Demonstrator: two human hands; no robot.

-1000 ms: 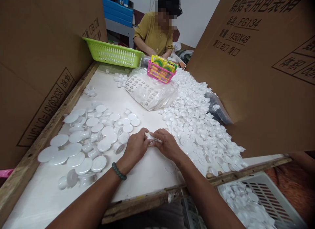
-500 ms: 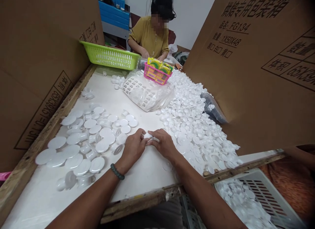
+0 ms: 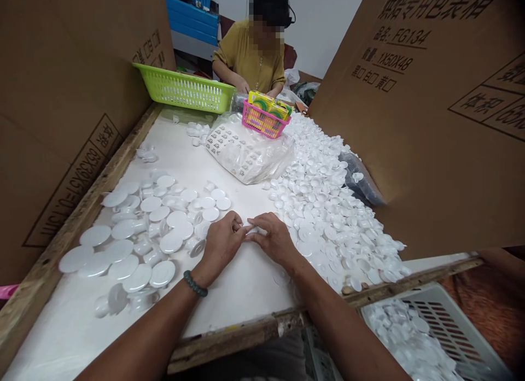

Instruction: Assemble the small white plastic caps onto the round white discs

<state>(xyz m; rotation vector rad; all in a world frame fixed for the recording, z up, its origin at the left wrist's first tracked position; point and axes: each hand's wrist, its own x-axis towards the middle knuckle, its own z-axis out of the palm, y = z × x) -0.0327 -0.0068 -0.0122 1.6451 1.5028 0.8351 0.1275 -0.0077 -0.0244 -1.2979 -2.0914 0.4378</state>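
Over the white tabletop (image 3: 241, 293), my two hands meet at the fingertips around a small white plastic piece (image 3: 251, 229), mostly hidden by the fingers. My left hand (image 3: 223, 236), closed, pinches it from the left side. On its right side the fingers and thumb of my right hand (image 3: 274, 238) are bent around the same piece. White plastic pieces with round disc tops (image 3: 170, 241) lie in a loose group left of my hands. To the right spreads a large heap of small white cupped plastic parts (image 3: 328, 206).
Beyond my hands lies a clear plastic bag (image 3: 246, 157) with printed sheets, a pink basket (image 3: 266, 121) of yellow packs on it. A green basket (image 3: 184, 91) stands at the back left. Cardboard walls (image 3: 430, 151) flank the table. A pale crate (image 3: 463, 326) is lower right; a person (image 3: 250, 58) sits opposite.
My fingers have shifted slightly around the small white plastic piece, and less of it shows now. The view has moved a little; the heaps look the same.
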